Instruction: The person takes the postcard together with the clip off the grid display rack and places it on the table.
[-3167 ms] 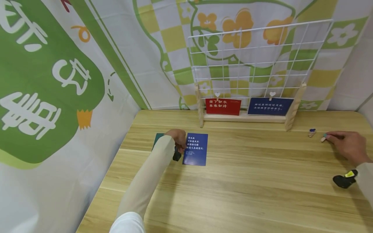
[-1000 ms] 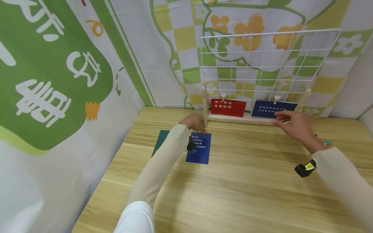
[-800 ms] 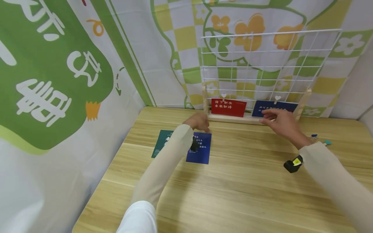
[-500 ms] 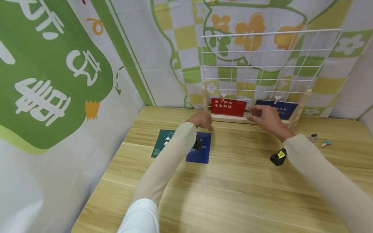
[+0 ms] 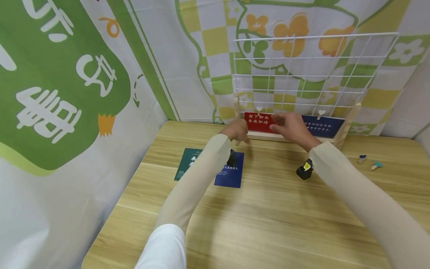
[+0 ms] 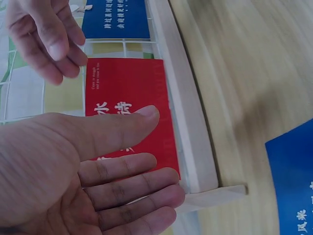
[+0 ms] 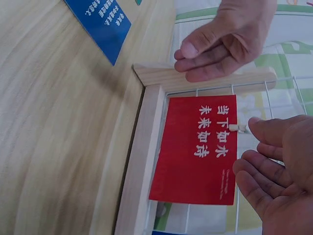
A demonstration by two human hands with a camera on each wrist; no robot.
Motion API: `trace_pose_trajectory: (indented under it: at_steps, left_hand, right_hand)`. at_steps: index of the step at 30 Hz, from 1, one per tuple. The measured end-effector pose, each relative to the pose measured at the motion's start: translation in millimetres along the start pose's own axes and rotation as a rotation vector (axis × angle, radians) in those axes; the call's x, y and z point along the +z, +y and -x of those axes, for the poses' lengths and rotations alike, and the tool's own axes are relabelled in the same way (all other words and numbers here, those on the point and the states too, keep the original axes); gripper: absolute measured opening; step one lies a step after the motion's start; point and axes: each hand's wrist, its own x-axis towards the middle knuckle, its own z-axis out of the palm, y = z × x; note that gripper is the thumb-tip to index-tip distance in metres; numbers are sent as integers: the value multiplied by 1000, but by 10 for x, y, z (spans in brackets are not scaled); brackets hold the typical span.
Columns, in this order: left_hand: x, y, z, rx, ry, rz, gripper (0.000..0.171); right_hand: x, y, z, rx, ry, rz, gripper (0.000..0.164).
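A red card [image 5: 256,123] hangs on the white wire grid [image 5: 302,76] by a small heart-topped clip [image 7: 238,128]. My left hand [image 5: 236,130] hovers at the card's left side, its fingers loosely extended in the left wrist view. On the other side is my right hand [image 5: 291,129], fingers bent a little and holding nothing, close to the card's upper edge in the right wrist view. Whether the fingertips touch the card I cannot tell. To the right, a blue card [image 5: 324,127] hangs from another heart clip [image 5: 321,114], partly behind my right hand.
On the wooden table [image 5: 268,216] lie a green card [image 5: 188,162] and a second blue card [image 5: 231,177], both partly under my left arm. Two small clips, one dark blue [image 5: 361,159] and one teal [image 5: 377,165], lie at the right. Wooden feet [image 5: 346,125] support the grid.
My right hand has left the loose clips at the right and moved left across the hanging blue card to the red one. My left hand has risen from the table cards toward the grid.
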Motion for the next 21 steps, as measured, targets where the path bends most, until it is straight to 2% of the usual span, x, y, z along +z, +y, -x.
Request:
trace_pose_trajectory:
  at_steps: [2, 6, 15, 21]
  left_hand:
    - [-32, 17, -8, -15, 2, 17, 36]
    - [-98, 56, -14, -26, 14, 20, 25]
    - [-186, 113, -15, -51, 95, -17, 38]
    - [-230, 128, -4, -42, 113, 17, 34]
  right_hand:
    - [5, -23, -43, -7, 1, 1, 42]
    - [13, -66, -112, -6, -7, 10, 42]
    - [5, -156, -219, -18, -16, 39, 41]
    - [7, -214, -265, -11, -13, 80, 42]
